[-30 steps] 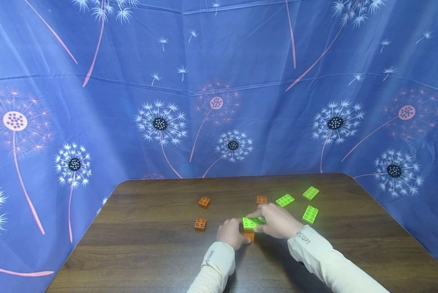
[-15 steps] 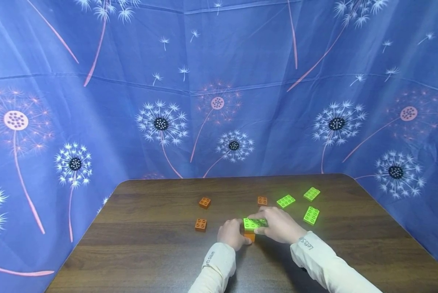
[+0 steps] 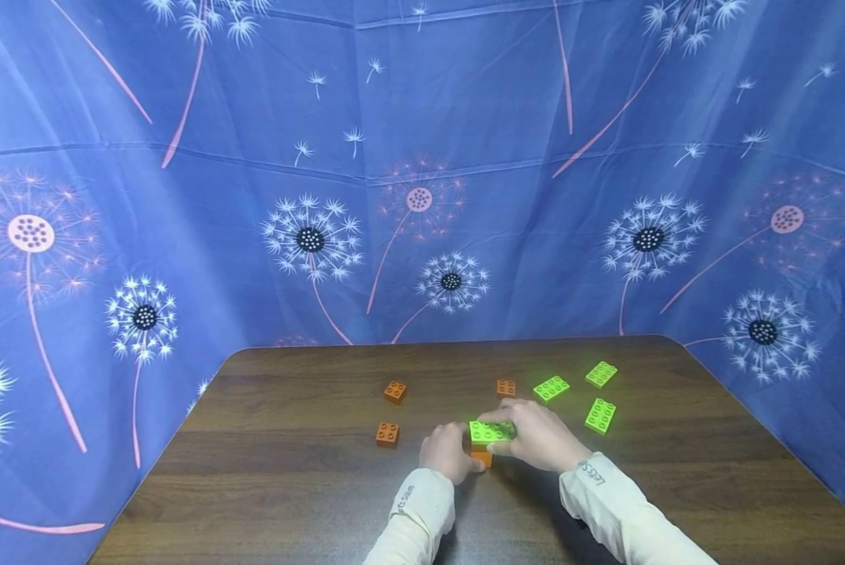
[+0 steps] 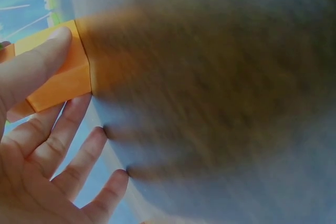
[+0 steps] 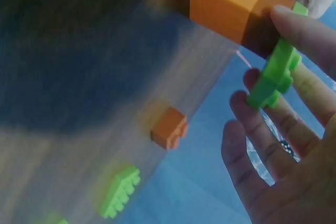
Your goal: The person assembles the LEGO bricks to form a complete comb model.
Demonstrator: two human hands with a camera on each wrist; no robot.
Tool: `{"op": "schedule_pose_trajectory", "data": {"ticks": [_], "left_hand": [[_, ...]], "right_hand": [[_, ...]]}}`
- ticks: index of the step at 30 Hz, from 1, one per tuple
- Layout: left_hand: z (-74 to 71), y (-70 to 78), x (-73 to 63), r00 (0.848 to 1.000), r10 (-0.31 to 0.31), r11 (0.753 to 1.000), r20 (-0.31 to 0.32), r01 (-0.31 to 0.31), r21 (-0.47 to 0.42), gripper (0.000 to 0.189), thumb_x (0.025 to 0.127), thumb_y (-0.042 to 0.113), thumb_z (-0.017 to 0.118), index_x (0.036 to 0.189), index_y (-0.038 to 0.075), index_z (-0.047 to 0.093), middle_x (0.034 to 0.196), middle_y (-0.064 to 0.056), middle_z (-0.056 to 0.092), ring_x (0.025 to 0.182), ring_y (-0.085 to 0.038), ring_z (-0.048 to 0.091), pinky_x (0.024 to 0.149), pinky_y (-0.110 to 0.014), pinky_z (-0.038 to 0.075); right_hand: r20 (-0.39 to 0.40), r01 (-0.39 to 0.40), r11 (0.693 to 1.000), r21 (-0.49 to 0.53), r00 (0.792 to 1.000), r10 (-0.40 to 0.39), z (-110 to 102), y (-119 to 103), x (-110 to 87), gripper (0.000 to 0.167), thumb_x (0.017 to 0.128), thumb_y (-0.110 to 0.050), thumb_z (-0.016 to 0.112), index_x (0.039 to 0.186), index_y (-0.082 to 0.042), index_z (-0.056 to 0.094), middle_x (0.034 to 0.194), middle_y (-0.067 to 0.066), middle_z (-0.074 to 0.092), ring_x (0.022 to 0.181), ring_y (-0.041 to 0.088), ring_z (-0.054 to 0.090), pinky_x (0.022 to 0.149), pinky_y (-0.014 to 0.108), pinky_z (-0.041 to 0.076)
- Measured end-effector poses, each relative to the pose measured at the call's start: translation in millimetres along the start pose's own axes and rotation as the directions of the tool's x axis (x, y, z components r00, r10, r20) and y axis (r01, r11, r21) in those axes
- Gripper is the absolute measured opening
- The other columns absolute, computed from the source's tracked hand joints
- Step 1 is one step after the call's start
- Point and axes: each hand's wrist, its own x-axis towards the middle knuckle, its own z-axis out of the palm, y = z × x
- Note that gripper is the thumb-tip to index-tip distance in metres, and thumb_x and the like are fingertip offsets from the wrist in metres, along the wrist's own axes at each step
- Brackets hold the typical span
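In the head view, a lime-green toy brick (image 3: 489,432) tops a small stack of orange bricks (image 3: 480,456) standing on the table. My left hand (image 3: 446,453) holds the orange part from the left; its thumb (image 4: 39,64) lies flat along one orange side, and the fingers reach behind. From the right, my right hand (image 3: 542,435) pinches the green brick between thumb and fingers. The right wrist view shows that green brick (image 5: 273,77) jutting past the side of the orange bricks (image 5: 223,6), its studs facing the palm. Part of its top is hidden under the right fingers.
On the wooden table (image 3: 267,486), two loose orange bricks lie to the left, one farther back (image 3: 395,391) and one nearer (image 3: 387,434). Another orange brick (image 3: 506,388) sits behind the right hand. Three green bricks (image 3: 551,388) lie at the back right. A patterned blue cloth (image 3: 521,235) hangs behind.
Both hands keep their hold on the stack, which stays in place. The right forearm has swung slightly inward to the left. The head view has shifted a little.
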Motion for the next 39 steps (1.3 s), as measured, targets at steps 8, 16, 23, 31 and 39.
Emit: {"op": "schedule_pose_trajectory", "data": {"ticks": [8,16,23,31,39], "left_hand": [[0.7,0.7,-0.6,1.0,0.01,1.0,-0.003,-0.01,0.019,0.05,0.069,0.019,0.094,0.111,0.004,0.074,0.093,-0.007,0.073,0.089,-0.029,0.067,0.086,-0.049,0.052],[0.4,0.5,-0.9,1.0,0.009,1.0,0.011,-0.009,0.009,0.052,0.07,0.019,0.094,0.115,0.003,0.073,0.098,-0.01,0.073,0.094,-0.031,0.067,0.089,-0.05,0.052],[0.4,-3.5,0.1,0.999,0.011,1.0,0.045,-0.011,0.0,0.058,0.071,0.017,0.093,0.121,0.002,0.07,0.109,-0.014,0.072,0.102,-0.035,0.067,0.093,-0.052,0.052],[-6.3,-9.7,0.1,0.997,0.058,0.997,0.041,-0.06,0.052,0.05,0.069,0.015,0.093,0.114,0.005,0.073,0.1,-0.007,0.073,0.095,-0.03,0.068,0.087,-0.047,0.054],[-19.6,-22.6,-2.6,0.99,0.144,0.984,-0.009,-0.142,0.103,0.041,0.071,0.014,0.091,0.109,0.011,0.076,0.1,-0.001,0.075,0.097,-0.025,0.069,0.086,-0.041,0.054]], "right_hand": [[-0.069,0.047,0.989,0.141,0.997,-0.038,15,14,-1.6,0.044,0.077,-0.021,0.088,0.116,-0.008,0.074,0.105,0.003,0.071,0.09,0.019,0.065,0.078,0.038,0.055],[-0.042,0.035,0.966,0.257,0.999,-0.025,19,23,1.5,0.039,0.077,-0.021,0.088,0.113,-0.012,0.076,0.107,0.001,0.076,0.095,0.019,0.068,0.082,0.033,0.055],[0.015,-0.017,0.956,0.293,1.0,0.014,14,20,4.0,0.041,0.074,-0.023,0.09,0.112,-0.015,0.078,0.105,0.003,0.076,0.09,0.017,0.064,0.075,0.029,0.052],[0.034,-0.056,0.945,0.323,0.998,0.048,14,19,4.7,0.041,0.073,-0.022,0.091,0.111,-0.015,0.078,0.1,0.001,0.075,0.086,0.014,0.061,0.072,0.028,0.051],[0.035,-0.088,0.95,0.3,0.996,0.082,13,18,4.3,0.044,0.071,-0.023,0.092,0.112,-0.014,0.078,0.11,0.009,0.075,0.095,0.022,0.063,0.077,0.035,0.052]]}}
